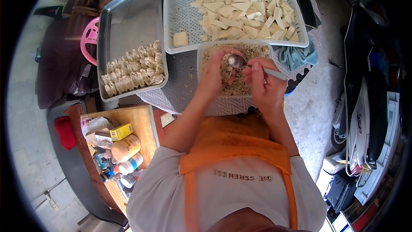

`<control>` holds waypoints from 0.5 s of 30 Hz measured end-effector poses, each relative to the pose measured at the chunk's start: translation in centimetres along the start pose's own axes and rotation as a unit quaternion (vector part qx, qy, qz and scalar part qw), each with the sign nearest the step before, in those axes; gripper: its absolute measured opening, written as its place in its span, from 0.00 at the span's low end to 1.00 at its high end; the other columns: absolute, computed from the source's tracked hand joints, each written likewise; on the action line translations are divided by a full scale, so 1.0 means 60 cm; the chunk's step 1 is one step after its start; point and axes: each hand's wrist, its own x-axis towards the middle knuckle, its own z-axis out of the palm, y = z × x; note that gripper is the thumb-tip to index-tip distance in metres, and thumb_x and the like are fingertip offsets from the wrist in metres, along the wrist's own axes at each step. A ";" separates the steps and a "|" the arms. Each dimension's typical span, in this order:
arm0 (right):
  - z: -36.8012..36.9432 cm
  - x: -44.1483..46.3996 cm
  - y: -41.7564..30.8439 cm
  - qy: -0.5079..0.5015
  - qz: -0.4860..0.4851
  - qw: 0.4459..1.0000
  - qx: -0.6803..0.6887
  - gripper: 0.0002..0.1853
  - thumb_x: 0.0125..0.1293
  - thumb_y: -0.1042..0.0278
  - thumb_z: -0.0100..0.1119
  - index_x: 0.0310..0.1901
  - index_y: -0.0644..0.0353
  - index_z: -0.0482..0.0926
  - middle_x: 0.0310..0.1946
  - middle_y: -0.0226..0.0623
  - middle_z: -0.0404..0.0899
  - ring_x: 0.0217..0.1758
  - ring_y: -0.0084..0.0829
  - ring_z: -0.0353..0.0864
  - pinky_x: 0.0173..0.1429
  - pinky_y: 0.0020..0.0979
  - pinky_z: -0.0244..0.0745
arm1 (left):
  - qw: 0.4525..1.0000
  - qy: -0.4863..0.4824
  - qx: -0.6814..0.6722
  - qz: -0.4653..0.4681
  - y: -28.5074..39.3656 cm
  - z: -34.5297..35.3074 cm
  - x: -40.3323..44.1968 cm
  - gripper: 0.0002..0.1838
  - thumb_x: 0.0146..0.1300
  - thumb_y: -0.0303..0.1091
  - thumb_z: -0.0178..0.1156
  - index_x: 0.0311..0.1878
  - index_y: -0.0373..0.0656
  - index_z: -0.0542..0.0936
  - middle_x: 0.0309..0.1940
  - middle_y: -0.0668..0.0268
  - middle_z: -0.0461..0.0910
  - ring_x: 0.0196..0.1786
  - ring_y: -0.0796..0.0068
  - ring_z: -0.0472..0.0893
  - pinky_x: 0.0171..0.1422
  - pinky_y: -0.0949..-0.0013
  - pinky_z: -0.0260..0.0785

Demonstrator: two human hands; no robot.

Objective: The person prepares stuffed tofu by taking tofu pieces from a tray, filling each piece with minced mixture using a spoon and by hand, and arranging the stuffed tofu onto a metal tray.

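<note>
Over a plastic tub (199, 60) of crumbly brown filling (240, 88), my left hand (213, 75) is cupped with its fingers curled round a small crumb-covered piece (225, 68). That piece is partly hidden by the fingers, and its exact kind is hard to tell. My right hand (265, 81) grips a metal spoon (237, 61) by its flat handle. The spoon's bowl is right at the left hand's fingers, above the filling. Behind the tub, a white perforated plastic tray (182, 15) bears a heap of pale tofu triangles (244, 10) and one uncut block (180, 39).
At the left, a metal tray (128, 21) bears rows of filled pieces (134, 69). A blue-green cloth (299, 56) lies right of the tub. A wooden table (143, 118) with bottles and boxes stands lower left, near a pink chair (89, 41). A scooter (360, 116) is at the right.
</note>
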 end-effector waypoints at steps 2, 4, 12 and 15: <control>-0.003 -0.003 0.002 0.017 0.028 0.995 0.095 0.05 0.67 0.75 0.49 0.37 0.67 0.75 0.24 0.36 0.79 0.22 0.21 0.79 0.26 0.21 0.75 | 1.000 -0.003 -0.024 0.018 -0.002 -0.001 0.001 0.33 0.71 0.59 0.22 0.48 0.45 0.73 0.34 0.70 0.74 0.30 0.80 0.69 0.31 0.77 0.62; -0.003 -0.004 0.006 0.012 0.035 0.992 0.122 0.06 0.68 0.75 0.49 0.38 0.67 0.75 0.24 0.36 0.79 0.22 0.21 0.79 0.26 0.21 0.75 | 1.000 -0.016 0.001 0.021 0.007 0.000 0.001 0.34 0.71 0.60 0.22 0.47 0.45 0.73 0.33 0.70 0.74 0.30 0.80 0.69 0.31 0.77 0.61; -0.033 -0.004 0.023 0.071 0.071 0.976 0.191 0.08 0.71 0.73 0.43 0.39 0.66 0.74 0.26 0.36 0.78 0.21 0.20 0.74 0.26 0.20 0.71 | 1.000 0.013 -0.003 -0.015 0.003 -0.005 -0.001 0.25 0.72 0.52 0.33 0.44 0.42 0.74 0.25 0.71 0.71 0.22 0.82 0.66 0.22 0.78 0.56; -0.044 -0.001 0.034 0.090 0.085 0.977 0.171 0.09 0.71 0.71 0.43 0.40 0.66 0.73 0.25 0.36 0.77 0.21 0.20 0.73 0.27 0.21 0.71 | 0.999 0.011 -0.034 0.009 0.002 -0.015 0.006 0.19 0.71 0.46 0.41 0.40 0.40 0.74 0.23 0.70 0.69 0.21 0.84 0.66 0.18 0.80 0.55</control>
